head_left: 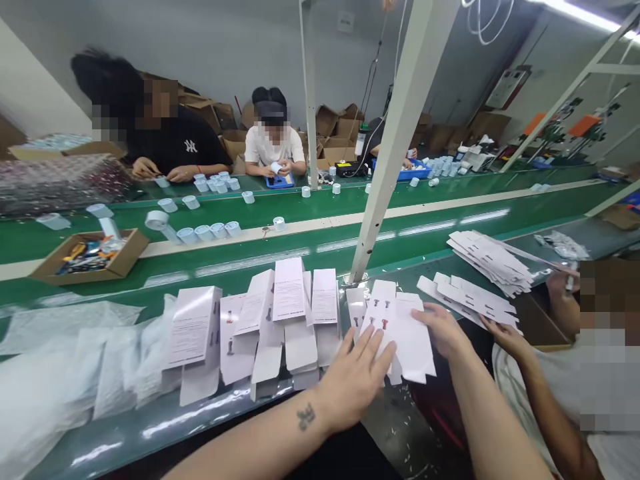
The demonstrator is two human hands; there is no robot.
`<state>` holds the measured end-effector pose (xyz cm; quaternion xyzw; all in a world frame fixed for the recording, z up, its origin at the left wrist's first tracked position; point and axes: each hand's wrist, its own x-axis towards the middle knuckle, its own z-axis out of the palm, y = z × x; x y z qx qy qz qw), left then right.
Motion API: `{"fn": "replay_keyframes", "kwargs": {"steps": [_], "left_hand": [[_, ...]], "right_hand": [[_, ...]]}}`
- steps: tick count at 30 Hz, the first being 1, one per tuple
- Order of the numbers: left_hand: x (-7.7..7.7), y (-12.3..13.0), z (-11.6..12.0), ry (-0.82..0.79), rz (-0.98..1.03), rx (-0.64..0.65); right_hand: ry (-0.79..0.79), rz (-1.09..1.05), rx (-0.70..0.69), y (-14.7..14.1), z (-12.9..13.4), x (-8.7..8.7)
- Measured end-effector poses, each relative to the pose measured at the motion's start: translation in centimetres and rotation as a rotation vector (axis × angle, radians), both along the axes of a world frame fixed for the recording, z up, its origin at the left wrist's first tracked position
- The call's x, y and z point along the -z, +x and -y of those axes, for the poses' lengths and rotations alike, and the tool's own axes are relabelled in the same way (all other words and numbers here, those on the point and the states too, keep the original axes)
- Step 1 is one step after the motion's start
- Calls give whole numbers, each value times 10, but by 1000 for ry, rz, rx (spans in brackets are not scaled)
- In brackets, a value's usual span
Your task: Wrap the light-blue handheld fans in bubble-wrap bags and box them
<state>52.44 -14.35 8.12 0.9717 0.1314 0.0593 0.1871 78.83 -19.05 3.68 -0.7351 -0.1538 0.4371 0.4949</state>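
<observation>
A flat white carton with small printed pictures [407,333] lies before me at the centre right, over other flat cartons. My left hand [357,373] rests on its left part with the fingers spread. At its right edge, my right hand [440,330] grips the carton between thumb and fingers. Left of my hands stands a row of folded white boxes [289,293] with their lower flaps hanging open. Further left, another folded box [193,327] leans beside plastic-wrapped bundles [115,363].
A slanted white post [395,153] rises beyond my hands. A co-worker at the right handles flat cartons [470,303] near a carton stack [493,260]. White cups [203,233] and an open parts box [95,257] sit on the green conveyor [310,243]; people sit across it.
</observation>
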Motion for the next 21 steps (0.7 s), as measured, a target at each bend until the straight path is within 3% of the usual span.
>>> {"fn": "replay_keyframes", "kwargs": {"steps": [2, 5, 6, 8, 10, 11, 14, 17, 19, 21], "left_hand": [[2, -3, 0, -62, 169, -85], [-31, -35, -20, -338, 200, -244], [-45, -49, -27, -451, 162, -256], [-65, -76, -34, -598, 105, -217], [-70, -99, -28, -494, 210, -228], [-67, -107, -21, -368, 310, -258], [-47, -126, 7, -56, 543, -339], [-38, -143, 24, -203, 393, -503], [-46, -158, 25, -386, 190, -610], [-63, -177, 22, -487, 71, -569]], "right_hand": [[-45, 137, -5, -20, 36, -31], [-62, 634, -52, -57, 82, -77], [3, 728, -147, -71, 90, -88], [161, 622, -494, -103, 95, -103], [217, 330, -783, -138, 88, -104], [211, 225, -835, -156, 83, -100], [212, 172, -779, -204, 72, -87], [237, 221, -758, -237, 75, -79], [283, 197, -777, -252, 79, -76], [396, 33, -888, -264, 77, -68]]}}
